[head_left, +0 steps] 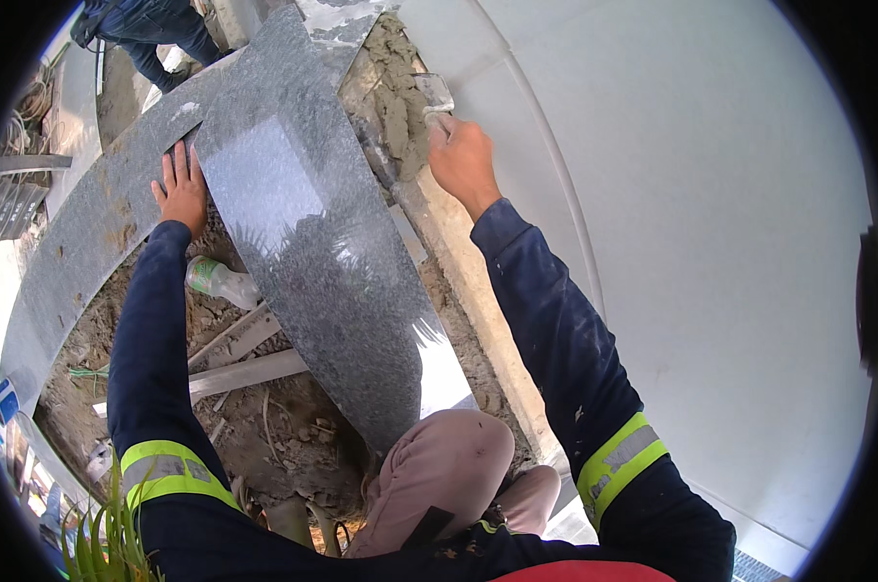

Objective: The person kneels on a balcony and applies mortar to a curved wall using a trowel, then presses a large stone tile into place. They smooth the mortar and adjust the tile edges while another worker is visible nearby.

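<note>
L hand [184, 202]: is resting unclenched, fingers spread, by L edge of slab [313, 281];
R hand [461, 163]: is gripping trowel [436, 91];
Trowel: is sitting at cement's [392, 118] R edge, nr wall [711, 242].

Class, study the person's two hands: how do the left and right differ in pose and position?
The left hand is open, fingers spread; the right hand is closed around a trowel. The left hand lies over the edge of the curved slab; the right hand is beside the mortar. Both are bare, below dark sleeves.
</note>
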### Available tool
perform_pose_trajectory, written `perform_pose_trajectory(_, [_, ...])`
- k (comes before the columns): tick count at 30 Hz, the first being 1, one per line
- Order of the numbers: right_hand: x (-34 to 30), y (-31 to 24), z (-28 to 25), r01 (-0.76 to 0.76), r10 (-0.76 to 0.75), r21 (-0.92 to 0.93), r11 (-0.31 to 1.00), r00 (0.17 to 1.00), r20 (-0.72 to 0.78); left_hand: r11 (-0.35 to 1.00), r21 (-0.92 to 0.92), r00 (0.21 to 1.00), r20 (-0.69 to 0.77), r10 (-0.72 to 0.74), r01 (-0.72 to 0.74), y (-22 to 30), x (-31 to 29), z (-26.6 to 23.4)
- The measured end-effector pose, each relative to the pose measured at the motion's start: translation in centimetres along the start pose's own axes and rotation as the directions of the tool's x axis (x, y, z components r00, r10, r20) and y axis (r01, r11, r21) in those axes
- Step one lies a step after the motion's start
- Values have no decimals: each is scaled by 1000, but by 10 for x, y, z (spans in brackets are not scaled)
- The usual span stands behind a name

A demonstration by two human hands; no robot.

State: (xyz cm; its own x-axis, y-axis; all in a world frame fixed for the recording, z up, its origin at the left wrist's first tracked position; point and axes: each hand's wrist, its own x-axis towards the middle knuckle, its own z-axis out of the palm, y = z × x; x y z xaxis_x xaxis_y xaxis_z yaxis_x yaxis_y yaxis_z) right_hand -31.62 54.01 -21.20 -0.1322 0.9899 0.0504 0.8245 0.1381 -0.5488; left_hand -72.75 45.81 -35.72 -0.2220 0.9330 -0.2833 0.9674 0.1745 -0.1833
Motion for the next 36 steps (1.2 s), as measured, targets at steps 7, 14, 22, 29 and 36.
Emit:
perform_pose_trajectory(7, [15,-11,-7,184,-165,-131,974,976,141,1000,11,999,32,-12,12,1,-4,-9])
perform_pose_trajectory(14, [-1,0,-30,154,-151,-61,986,987,53,999,-39,1000,-3,-11,10,5,-5,-9])
perform_pose_trajectory(22, [34,-44,22,-36,36,119,992,999,5,1000,6,996,82,-26,25,13,-7,-28])
perform_pose_trajectory(29, [23,-25,-61,11,-10,-13,1000,994,107,997,-76,998,-45,-37,33,1,-8,-1])
perform_pose_trajectory(36, [28,-12,-100,347,-257,-261,901,910,325,995,-90,999,-27,-32,30,6,-10,-15])
